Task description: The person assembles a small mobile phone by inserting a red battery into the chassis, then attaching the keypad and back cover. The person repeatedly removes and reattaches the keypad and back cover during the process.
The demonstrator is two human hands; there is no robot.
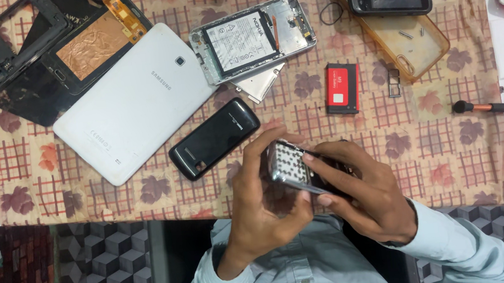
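In the head view, a small keypad phone [293,168] is held just above the near edge of the worktop [443,157], between both hands and close to the body. Its long axis is tilted from upper left down to lower right, with the silvery keypad face turned upward. The left hand [260,210] is closed around the phone's upper-left end, the thumb and fingers wrapped over it. The right hand [365,192] is closed on the lower-right end, its fingertips [309,157] pressed onto the keypad face. Both hands are equally near. Just beyond, a black back cover [214,138] lies on the patterned cloth, beside a white tablet [133,101]; a red battery [342,87] and a screwdriver [495,107] lie farther off.
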